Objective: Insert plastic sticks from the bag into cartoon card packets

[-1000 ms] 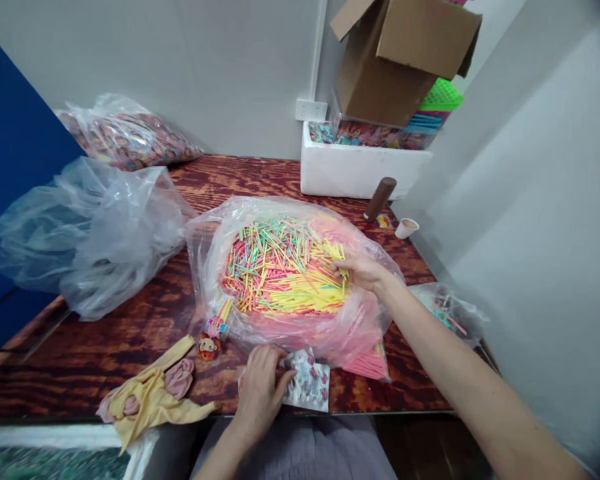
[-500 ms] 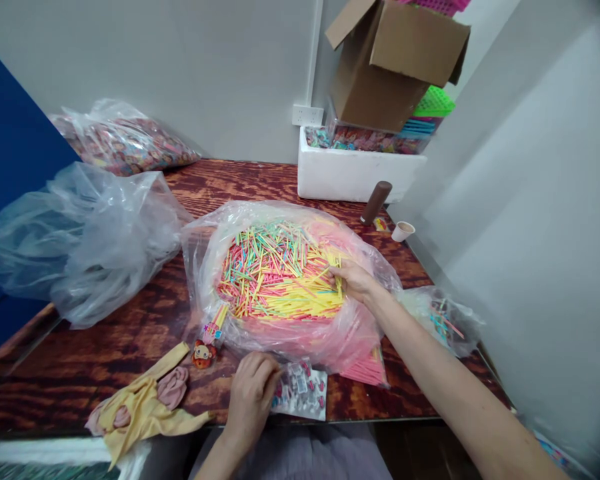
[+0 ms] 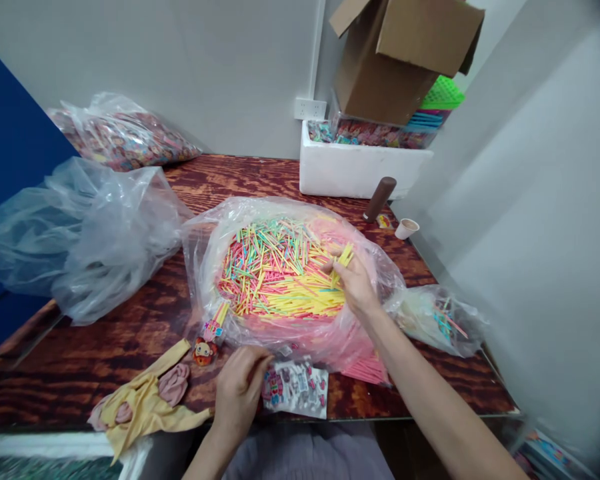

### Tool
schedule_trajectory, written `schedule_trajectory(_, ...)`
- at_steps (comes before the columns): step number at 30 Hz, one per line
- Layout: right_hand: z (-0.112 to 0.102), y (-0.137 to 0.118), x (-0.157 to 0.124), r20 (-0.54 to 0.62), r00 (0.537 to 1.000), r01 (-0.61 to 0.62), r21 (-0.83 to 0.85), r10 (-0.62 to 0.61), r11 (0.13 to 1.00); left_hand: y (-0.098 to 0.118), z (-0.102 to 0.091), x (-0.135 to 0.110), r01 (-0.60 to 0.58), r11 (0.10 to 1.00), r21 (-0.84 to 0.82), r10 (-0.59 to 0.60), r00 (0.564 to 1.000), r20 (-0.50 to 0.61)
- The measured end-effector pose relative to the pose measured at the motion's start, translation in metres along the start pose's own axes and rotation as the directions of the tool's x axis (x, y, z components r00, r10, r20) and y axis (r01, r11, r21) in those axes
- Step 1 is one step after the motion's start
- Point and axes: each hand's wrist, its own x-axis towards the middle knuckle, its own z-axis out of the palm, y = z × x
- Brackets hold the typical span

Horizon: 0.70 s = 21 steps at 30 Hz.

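Observation:
A clear plastic bag (image 3: pixel 200 253) lies open in the middle of the wooden table (image 3: pixel 240 180), full of several thin coloured sticks (image 3: pixel 275 267). My right hand (image 3: pixel 355 283) reaches into it and pinches a small bunch of yellow sticks (image 3: pixel 344 259), lifted off the pile. My left hand (image 3: pixel 237 390) rests near the table's front edge with fingers curled, beside a small packet of stickers (image 3: pixel 296 388); it seems to pinch something I cannot make out. A stick topped with a cartoon figure (image 3: pixel 205 348) lies at the bag's front left.
A crumpled clear bag (image 3: pixel 85 233) and a bag of printed pieces (image 3: pixel 123 137) sit at the left. A white foam box (image 3: pixel 360 170), cardboard box (image 3: pixel 400 53), brown cylinder (image 3: pixel 379 198) and small cup (image 3: pixel 406 228) stand at the back right. Yellow and pink cloth (image 3: pixel 145 400) lies front left. A small bag (image 3: pixel 440 317) sits right.
My right hand has closed on a few yellow sticks and raised them from the pile. My left hand slid left off the sticker packet, uncovering it.

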Motion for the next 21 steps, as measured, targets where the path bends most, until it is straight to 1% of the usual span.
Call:
schedule_trajectory(3,0.008,0.01,-0.017,0.021,0.999,0.037,-0.111,-0.035,0.993,0.005,-0.006,0.005,0.086,0.994,-0.073,-0.088,0.996,-0.019)
schedule_trajectory(7,0.008,0.017,-0.033,0.03,0.996,0.09,-0.139,-0.087,0.986,0.005,-0.013,0.01,0.179,0.972,-0.153,-0.185,0.982,-0.029)
schedule_trajectory(9,0.006,0.019,-0.037,0.062,0.995,0.086,-0.138,-0.078,0.987,0.001,-0.015,0.011,0.237,0.952,-0.195,-0.248,0.968,-0.03)
schedule_trajectory(11,0.004,0.022,-0.039,0.088,0.994,0.068,-0.121,-0.058,0.99,-0.004,-0.015,0.01,0.312,0.917,-0.25,-0.328,0.944,-0.024)
schedule_trajectory(14,0.003,0.029,-0.041,0.061,0.995,0.086,-0.079,-0.082,0.993,-0.008,-0.013,0.008,0.408,0.844,-0.349,-0.435,0.9,-0.002)
schedule_trajectory(17,0.003,0.032,-0.041,0.054,0.992,0.118,-0.091,-0.114,0.989,-0.007,-0.012,0.008,0.46,0.787,-0.411,-0.499,0.867,0.015)
schedule_trajectory(21,0.003,0.026,-0.042,0.088,0.985,0.159,-0.166,-0.146,0.973,-0.006,-0.015,0.009,0.506,0.729,-0.461,-0.558,0.83,0.03)
